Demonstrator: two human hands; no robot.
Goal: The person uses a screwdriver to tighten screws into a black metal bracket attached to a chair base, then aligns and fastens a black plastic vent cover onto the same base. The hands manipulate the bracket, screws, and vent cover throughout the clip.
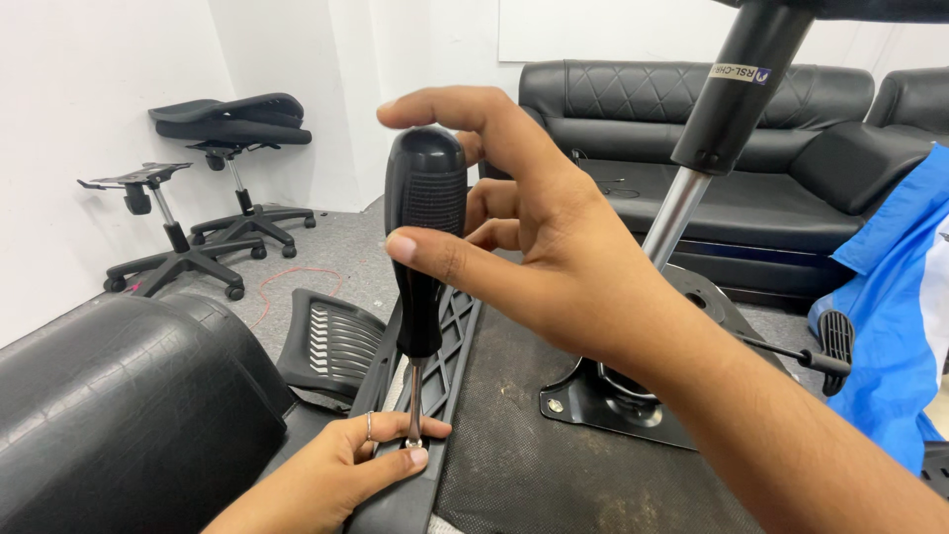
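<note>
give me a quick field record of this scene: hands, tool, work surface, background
right hand: right hand open around the black ribbed screwdriver handle
left hand: left hand pinches the steel shaft near its tip
work surface: upturned black chair seat with metal mounting plate
background: black leather sofa, two part-built chair bases

We see a black ribbed-grip screwdriver [425, 237] with a silver shaft, inside the right hand [534, 237]. The left hand [346, 475], pinching the shaft's tip, wears a silver ring. Beneath it lies a black lattice-pattern chair back [445, 346]. Right of the grip: a black-and-chrome gas cylinder [712, 129], a black mounting plate [613, 396], blue cloth [890, 326]. Beyond it: a black diamond-quilted sofa [633, 99].
</note>
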